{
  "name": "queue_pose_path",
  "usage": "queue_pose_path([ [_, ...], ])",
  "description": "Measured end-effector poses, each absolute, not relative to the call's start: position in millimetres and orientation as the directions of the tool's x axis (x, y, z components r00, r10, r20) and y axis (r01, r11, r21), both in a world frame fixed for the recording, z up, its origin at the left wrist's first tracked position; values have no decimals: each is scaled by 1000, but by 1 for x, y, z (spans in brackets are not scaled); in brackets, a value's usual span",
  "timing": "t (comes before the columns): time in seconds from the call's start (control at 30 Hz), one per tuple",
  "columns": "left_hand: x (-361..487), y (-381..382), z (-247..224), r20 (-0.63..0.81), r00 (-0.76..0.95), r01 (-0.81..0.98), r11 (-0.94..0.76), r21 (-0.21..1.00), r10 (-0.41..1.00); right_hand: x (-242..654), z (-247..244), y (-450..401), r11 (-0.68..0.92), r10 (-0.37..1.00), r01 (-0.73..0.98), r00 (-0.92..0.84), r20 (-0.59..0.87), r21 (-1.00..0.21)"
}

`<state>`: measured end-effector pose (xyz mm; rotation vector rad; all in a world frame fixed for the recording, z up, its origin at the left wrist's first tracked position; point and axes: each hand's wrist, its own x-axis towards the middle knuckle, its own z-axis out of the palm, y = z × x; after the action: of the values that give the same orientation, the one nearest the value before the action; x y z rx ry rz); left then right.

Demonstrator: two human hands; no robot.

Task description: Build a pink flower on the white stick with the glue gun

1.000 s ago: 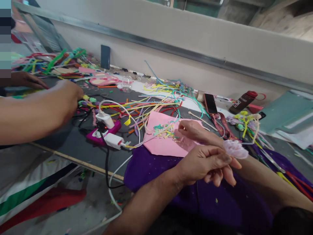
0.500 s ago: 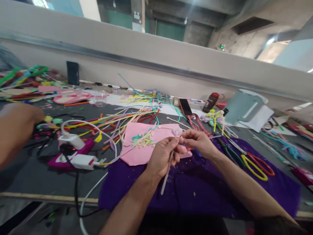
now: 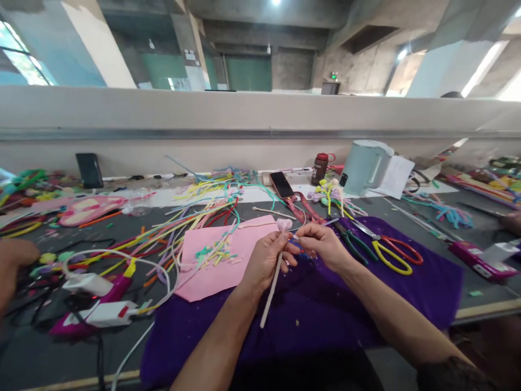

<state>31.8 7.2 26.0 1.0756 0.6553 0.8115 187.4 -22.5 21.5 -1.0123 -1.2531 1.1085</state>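
My left hand pinches a pale stem just under a small pinkish-white fluffy flower; the stem slants down toward me. Close beside the flower, my right hand has thumb and fingertips pressed together; what they hold is too small to make out. Both hands are over a purple cloth. Left of them lies a pink sheet with short yellow and teal clippings. Scissors with red and yellow handles and green-handled pliers rest on the cloth at the right.
Colourful fuzzy stems spread behind the pink sheet. Power strips with cables stand at the left. A phone, bottle and pale jug are at the back. Another person's arm is at the left edge.
The view has turned right and levelled. My right hand has moved slightly away from the flower. The pink sheet has shifted, and the other person's arm shows less at the left edge.
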Motion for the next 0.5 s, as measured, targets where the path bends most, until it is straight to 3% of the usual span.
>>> queue_pose_path([
  [0.1,41,5,17,-66,536,-202,204,958,841,195,18,-22,139,990,-99,-14,141,-985],
  [0.33,40,5,16,-128,491,-118,211,970,862,195,15,-21,-70,985,-406,-173,2,-911],
  [0.43,36,6,18,-119,460,-140,204,969,880,195,18,-25,-3,991,-360,-129,47,-933],
  [0.5,35,6,18,-103,442,-149,186,971,891,195,20,-28,125,989,-221,-49,139,-967],
])
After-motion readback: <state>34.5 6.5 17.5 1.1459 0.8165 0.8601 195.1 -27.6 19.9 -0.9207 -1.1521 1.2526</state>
